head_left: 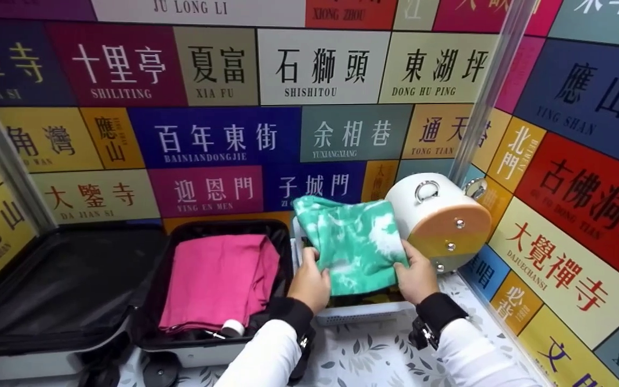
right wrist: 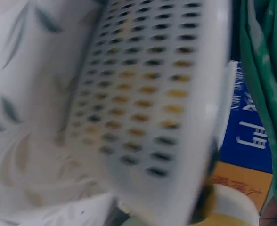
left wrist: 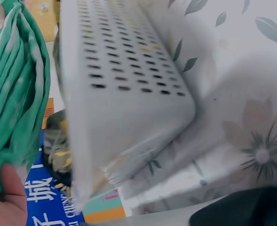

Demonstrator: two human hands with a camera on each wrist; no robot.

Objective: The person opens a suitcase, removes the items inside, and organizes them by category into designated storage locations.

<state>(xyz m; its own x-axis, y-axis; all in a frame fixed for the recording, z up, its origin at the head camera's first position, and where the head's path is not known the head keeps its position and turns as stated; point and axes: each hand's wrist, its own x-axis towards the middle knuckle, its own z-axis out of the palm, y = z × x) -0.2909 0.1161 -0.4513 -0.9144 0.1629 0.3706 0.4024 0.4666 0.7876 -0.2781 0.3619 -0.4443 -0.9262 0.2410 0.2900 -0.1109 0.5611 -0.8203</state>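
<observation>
A folded green-and-white tie-dye cloth [head_left: 353,242] is held up between both hands over a white perforated basket [head_left: 360,313]. My left hand [head_left: 309,282] grips its lower left edge and my right hand [head_left: 417,277] grips its lower right edge. The left wrist view shows the cloth [left wrist: 13,89] beside the basket's holed wall [left wrist: 124,80], with a bit of the hand at the bottom left. In the right wrist view the cloth [right wrist: 265,94] hangs at the right of the basket wall [right wrist: 148,103]. Dark items lie in the basket under the cloth.
An open black suitcase [head_left: 73,290] lies at left, with a folded pink garment [head_left: 218,279] in its right half. A white cylinder with a tan lid [head_left: 438,220] lies on its side at right. Colourful sign-covered walls enclose the leaf-patterned tabletop [head_left: 374,355].
</observation>
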